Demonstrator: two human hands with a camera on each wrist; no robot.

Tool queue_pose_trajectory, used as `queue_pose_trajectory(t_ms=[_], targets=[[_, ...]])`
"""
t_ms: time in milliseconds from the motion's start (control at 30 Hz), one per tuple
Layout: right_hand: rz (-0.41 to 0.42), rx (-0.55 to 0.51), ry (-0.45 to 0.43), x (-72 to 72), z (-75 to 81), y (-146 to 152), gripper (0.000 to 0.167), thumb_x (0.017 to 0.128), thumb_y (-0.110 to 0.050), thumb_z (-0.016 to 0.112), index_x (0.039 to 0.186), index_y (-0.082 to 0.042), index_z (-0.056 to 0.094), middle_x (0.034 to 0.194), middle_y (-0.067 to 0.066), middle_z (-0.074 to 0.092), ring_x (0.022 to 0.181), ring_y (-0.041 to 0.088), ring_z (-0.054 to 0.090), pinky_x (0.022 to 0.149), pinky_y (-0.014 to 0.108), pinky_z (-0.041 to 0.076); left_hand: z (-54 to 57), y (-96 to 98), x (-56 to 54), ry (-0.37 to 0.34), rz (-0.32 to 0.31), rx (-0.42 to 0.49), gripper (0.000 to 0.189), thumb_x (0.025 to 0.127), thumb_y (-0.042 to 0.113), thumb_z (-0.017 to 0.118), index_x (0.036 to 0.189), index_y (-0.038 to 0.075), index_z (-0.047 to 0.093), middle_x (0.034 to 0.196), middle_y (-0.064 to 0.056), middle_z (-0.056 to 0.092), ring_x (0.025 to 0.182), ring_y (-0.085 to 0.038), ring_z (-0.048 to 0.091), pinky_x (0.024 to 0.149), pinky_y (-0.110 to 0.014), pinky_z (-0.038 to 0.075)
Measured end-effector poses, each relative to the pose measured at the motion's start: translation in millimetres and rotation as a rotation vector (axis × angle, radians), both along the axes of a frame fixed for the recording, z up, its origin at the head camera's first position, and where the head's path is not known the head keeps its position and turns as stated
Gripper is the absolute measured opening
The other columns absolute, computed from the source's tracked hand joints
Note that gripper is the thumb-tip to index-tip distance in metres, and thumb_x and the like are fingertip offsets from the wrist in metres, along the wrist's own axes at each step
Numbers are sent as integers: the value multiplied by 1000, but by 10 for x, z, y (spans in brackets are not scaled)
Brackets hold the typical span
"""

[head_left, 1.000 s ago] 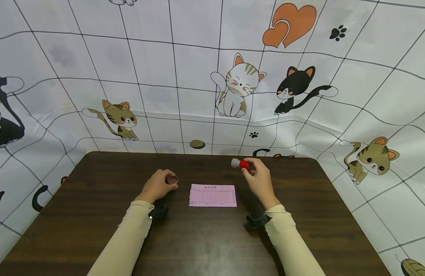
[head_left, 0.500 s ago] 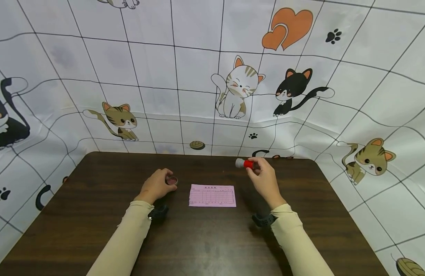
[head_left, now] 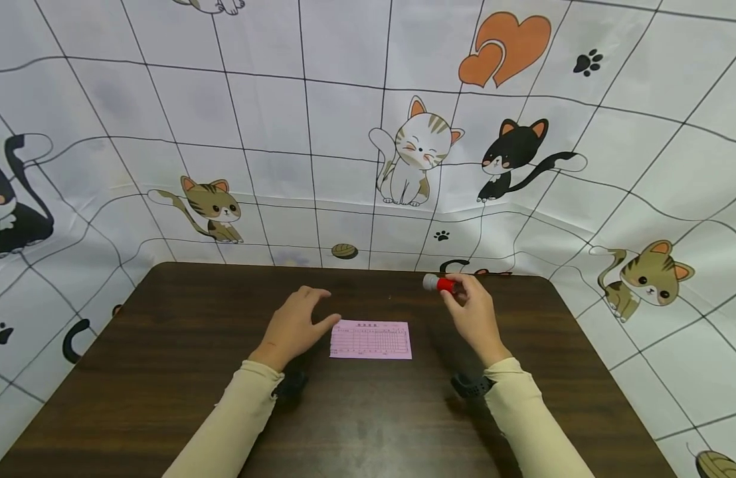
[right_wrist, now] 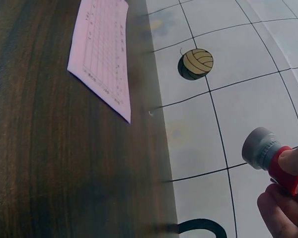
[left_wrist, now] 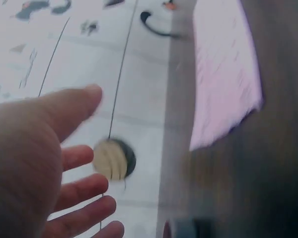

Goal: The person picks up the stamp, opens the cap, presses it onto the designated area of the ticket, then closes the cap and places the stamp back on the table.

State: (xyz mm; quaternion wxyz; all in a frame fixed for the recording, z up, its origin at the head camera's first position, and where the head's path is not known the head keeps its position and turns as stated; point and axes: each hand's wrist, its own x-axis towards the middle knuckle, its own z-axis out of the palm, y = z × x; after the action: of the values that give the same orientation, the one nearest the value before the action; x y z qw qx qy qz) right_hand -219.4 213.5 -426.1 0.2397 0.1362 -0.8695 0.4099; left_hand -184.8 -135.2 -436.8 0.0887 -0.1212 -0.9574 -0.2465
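In the head view, my right hand (head_left: pixel 474 317) pinches a small red and grey stamp (head_left: pixel 438 283) by its red part, above the far right of the table. The right wrist view shows the stamp (right_wrist: pixel 268 153) tilted, its grey end pointing away from the fingers. My left hand (head_left: pixel 293 330) has its fingers spread and holds nothing. Its thumb tip appears beside the upper left corner of a pink printed slip (head_left: pixel 370 340). A small round grey cap (left_wrist: pixel 183 228) shows at the bottom of the left wrist view; in the head view the left hand hides it.
The dark brown wooden table (head_left: pixel 368 411) extends under both forearms. White cloth (head_left: pixel 272 106) with a grid and cartoon cats hangs behind and at both sides. A dark band (head_left: pixel 472 385) sits on the right wrist.
My left hand has let go of the round cap, opened its fingers and moved right toward the slip. The right hand has drifted rightward with the stamp.
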Motion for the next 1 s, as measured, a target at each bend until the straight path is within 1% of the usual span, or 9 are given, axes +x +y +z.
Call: queue_pose_trajectory(t_ms=[67, 133, 233, 433, 500, 600, 667, 800, 1000], targets=[[-5, -3, -1, 7, -23, 3, 31, 93, -1, 76, 122, 1, 67, 116, 18, 68, 99, 30, 69, 88, 45, 59, -27, 95, 45, 1, -32, -23, 62, 96, 50, 71, 143, 11, 60, 141, -15, 58, 128, -36, 57, 102, -57, 50], [-3, -4, 1, 11, -48, 1, 31, 93, -1, 76, 122, 1, 67, 116, 18, 67, 98, 30, 69, 88, 45, 59, -66, 170, 80, -9, -61, -42, 61, 95, 51, 71, 142, 13, 61, 141, -14, 58, 129, -34, 57, 103, -55, 50], [7, -7, 4, 24, -80, -4, 31, 92, -1, 76, 121, 2, 67, 115, 18, 67, 98, 31, 69, 87, 45, 59, -160, 244, 115, -15, -92, -65, 59, 95, 49, 73, 139, 13, 63, 140, -12, 59, 130, -32, 57, 104, -53, 51], [14, -9, -3, 47, -138, 3, 32, 92, 1, 76, 122, 2, 66, 115, 19, 67, 96, 30, 70, 86, 44, 60, -373, 312, 124, -54, -117, -54, 58, 93, 45, 76, 137, 10, 65, 142, -13, 59, 132, -33, 56, 107, -52, 48], [17, -11, -2, 53, -150, 9, 32, 92, 1, 76, 122, 3, 66, 116, 19, 67, 96, 30, 70, 86, 44, 60, -418, 323, 120, -46, -122, -68, 58, 93, 45, 76, 137, 10, 66, 143, -15, 58, 132, -35, 55, 108, -53, 47], [18, -13, -5, 47, -159, 16, 32, 92, 0, 76, 123, 4, 66, 116, 19, 67, 96, 30, 70, 86, 44, 60, -445, 333, 111, -24, -132, -102, 57, 92, 46, 76, 135, 10, 67, 143, -18, 58, 132, -37, 54, 109, -55, 44], [18, -14, -7, 40, -167, 20, 32, 92, 0, 76, 123, 3, 66, 116, 19, 67, 96, 30, 71, 86, 44, 60, -448, 341, 111, 0, -134, -114, 56, 91, 45, 78, 133, 10, 69, 141, -18, 59, 130, -38, 56, 108, -56, 45], [17, -23, -2, 23, -180, 17, 32, 92, -1, 76, 123, 2, 67, 116, 19, 68, 97, 30, 71, 87, 45, 59, -443, 357, 117, 16, -131, -116, 54, 90, 44, 80, 130, 10, 70, 138, -18, 61, 128, -38, 56, 107, -57, 45], [0, -56, -33, -12, -198, -3, 36, 93, -1, 75, 126, 3, 62, 117, 21, 68, 101, 33, 70, 92, 47, 58, -420, 383, 123, 14, -122, -125, 53, 89, 43, 81, 128, 9, 71, 136, -18, 63, 127, -38, 58, 106, -55, 47]])
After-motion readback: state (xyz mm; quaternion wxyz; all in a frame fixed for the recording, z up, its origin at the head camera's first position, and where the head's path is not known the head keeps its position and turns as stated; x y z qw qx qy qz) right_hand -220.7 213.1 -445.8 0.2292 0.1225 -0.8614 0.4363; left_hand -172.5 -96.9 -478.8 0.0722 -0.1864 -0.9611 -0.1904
